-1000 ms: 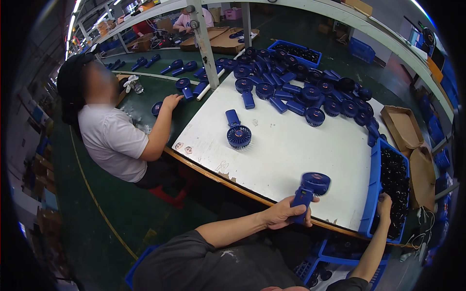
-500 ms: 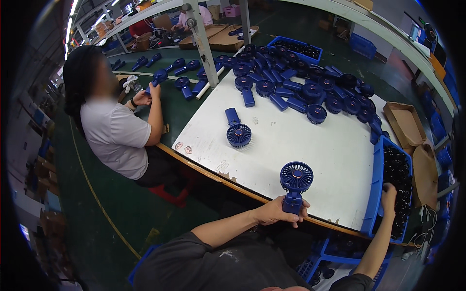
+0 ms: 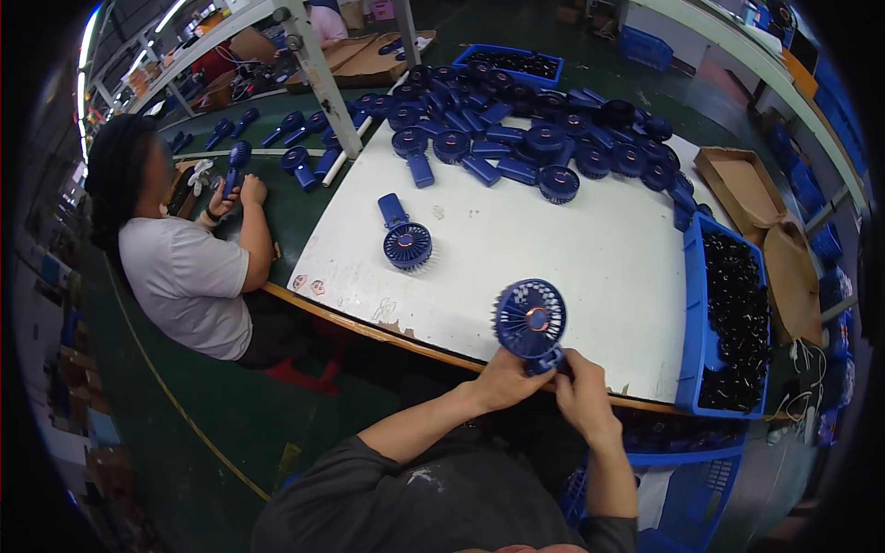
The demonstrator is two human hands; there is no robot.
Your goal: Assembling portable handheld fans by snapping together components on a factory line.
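Observation:
In front of me, above the near edge of the table, my left hand (image 3: 507,380) is closed round the handle of a dark blue handheld fan (image 3: 529,318). The fan's round head tilts upward, with an orange-toned ring at its hub. My right hand (image 3: 584,392) meets the lower end of the handle with its fingers pinched together. Something small and dark shows at those fingertips, too little of it to name. A second handheld fan (image 3: 407,245) lies alone on the white tabletop (image 3: 479,244), farther left.
A large heap of blue handheld fans (image 3: 544,138) covers the table's far side. At right stands a blue bin (image 3: 696,323) full of small black parts (image 3: 737,318), beside open cardboard boxes (image 3: 742,189). To the left, a co-worker (image 3: 184,276) holds another fan. A metal post (image 3: 323,83) rises at the far-left corner.
My right hand has left the bin of black parts and come to the fan's handle. The fan's head has turned in my left hand. The view has shifted a little.

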